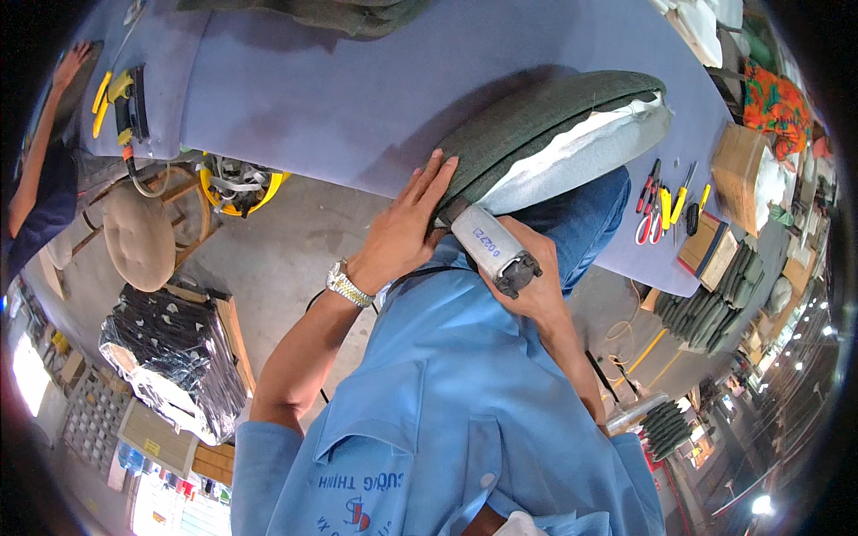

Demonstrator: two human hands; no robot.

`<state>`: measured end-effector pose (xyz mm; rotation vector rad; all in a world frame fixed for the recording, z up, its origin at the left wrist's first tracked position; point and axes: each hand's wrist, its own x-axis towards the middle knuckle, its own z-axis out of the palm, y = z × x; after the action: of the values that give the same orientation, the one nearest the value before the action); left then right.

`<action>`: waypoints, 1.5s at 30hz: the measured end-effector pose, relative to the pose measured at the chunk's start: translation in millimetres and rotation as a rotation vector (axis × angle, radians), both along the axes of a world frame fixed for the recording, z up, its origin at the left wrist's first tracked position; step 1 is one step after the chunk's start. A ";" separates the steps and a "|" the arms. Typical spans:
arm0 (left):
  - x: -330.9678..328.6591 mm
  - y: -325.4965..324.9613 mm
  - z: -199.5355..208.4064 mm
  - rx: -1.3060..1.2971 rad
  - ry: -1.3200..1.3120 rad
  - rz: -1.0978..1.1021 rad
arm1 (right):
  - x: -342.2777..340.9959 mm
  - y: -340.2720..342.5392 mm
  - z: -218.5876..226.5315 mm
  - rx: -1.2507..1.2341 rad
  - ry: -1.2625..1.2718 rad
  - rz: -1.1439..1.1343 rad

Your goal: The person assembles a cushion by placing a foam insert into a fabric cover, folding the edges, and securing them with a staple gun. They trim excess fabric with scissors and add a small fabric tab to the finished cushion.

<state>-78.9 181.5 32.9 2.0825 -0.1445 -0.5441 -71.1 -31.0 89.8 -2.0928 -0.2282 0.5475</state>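
Observation:
A round dark-green seat cushion [523, 125] leans tilted at the table's near edge, its pale underside and a ragged white strip along the rim turned toward me. My left hand [413, 214] holds its near end, fingers stretched along the green fabric and the thumb mostly hidden. My right hand [534, 272] is wrapped round a grey air staple gun [490, 241], whose back end faces me. The gun's nose is at the cushion's near end, by my left fingers; whether it touches cannot be made out.
On the blue-grey table [304, 98] lie a yellow-black staple gun [130, 103], red-handled scissors [651, 225], yellow-handled tools [681, 198] and a cardboard box [740, 161]. A yellow basket [239, 186] and beige cushion [138, 234] are below left. Another person's arm [40, 147] reaches in at far left.

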 end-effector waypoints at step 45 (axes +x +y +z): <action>18.8 9.8 21.7 0.245 -0.047 -0.063 | -36.1 -180.8 85.4 -0.192 -0.134 -1.093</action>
<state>-60.1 191.2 54.7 2.3365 -0.1791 -0.5749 -107.2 -211.8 175.1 -2.0673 0.8837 -0.2438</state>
